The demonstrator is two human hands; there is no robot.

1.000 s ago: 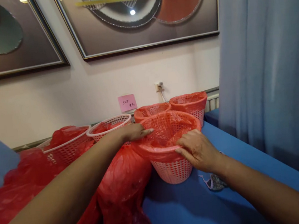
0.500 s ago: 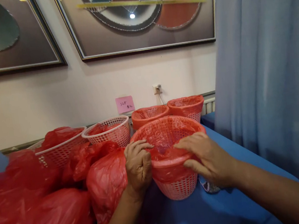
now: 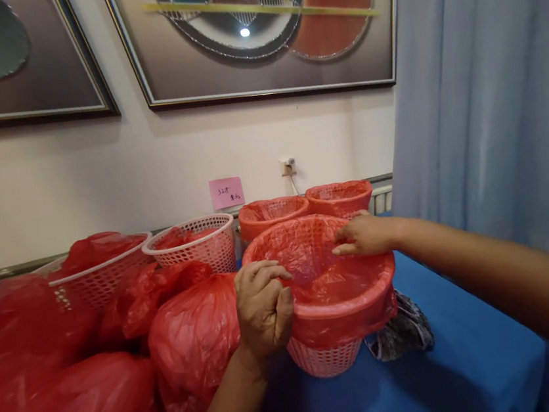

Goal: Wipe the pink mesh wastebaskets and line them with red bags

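Note:
A plastic laundry-style basket (image 3: pixel 325 357) with holes in its wall stands upright on the blue-covered surface. A thin red plastic bag (image 3: pixel 340 323) lines it and is folded down over its rim. My left hand (image 3: pixel 265 309) is closed over the basket's near-left rim, fingers curled inward. At the far-right rim is my right hand (image 3: pixel 364 234), its thumb and fingers bent over the edge and closed on the bag's folded lip. Beneath the basket's right side lies a crumpled dark grey cloth (image 3: pixel 401 329).
Several full red bags (image 3: pixel 194 334) crowd the left. Behind them stand a white basket (image 3: pixel 219 245) and another white basket (image 3: pixel 107 278). Two red-lined baskets, one left (image 3: pixel 274 222) and one right (image 3: pixel 344 206), stand by the wall. A blue curtain (image 3: pixel 475 97) hangs at right.
My right hand has moved from the near-right rim to the far-right rim. The bag's fold hangs lower at the right, and more of the grey cloth shows. My left hand stays on the rim.

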